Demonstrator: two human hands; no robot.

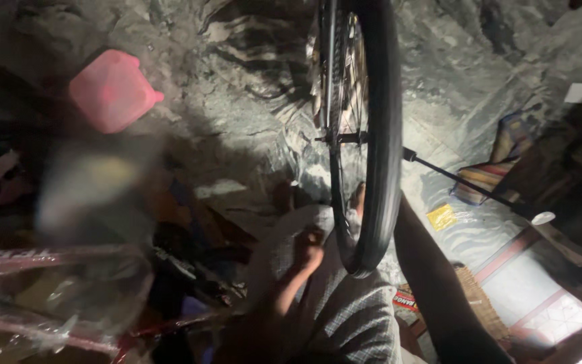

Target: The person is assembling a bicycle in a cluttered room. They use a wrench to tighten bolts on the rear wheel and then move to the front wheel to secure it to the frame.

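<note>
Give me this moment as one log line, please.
left hand: closed, beside black rubber bicycle tyre | right hand: hidden behind wheel | pink plastic jug: on ground, left

Left hand [308, 248] beside a bicycle wheel [372, 135]; pink jug [111, 89] lies well apart.

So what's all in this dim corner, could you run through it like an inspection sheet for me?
Surface: rough grey floor, uneven and partly lit.
Job's things: bicycle wheel with a black tyre, standing upright; spokes and hub show at its centre.
Clutter: pink plastic container at upper left; red bicycle frame wrapped in clear plastic at lower left; yellow packet and striped cloth at right.
Hands: left hand at the tyre's lower left edge; right hand behind the wheel, mostly hidden, grip unclear.
Cables: nothing seen; a thin black rod sticks out from the wheel.
Surroundings: dark, blurred, wooden pieces at far right.
</note>
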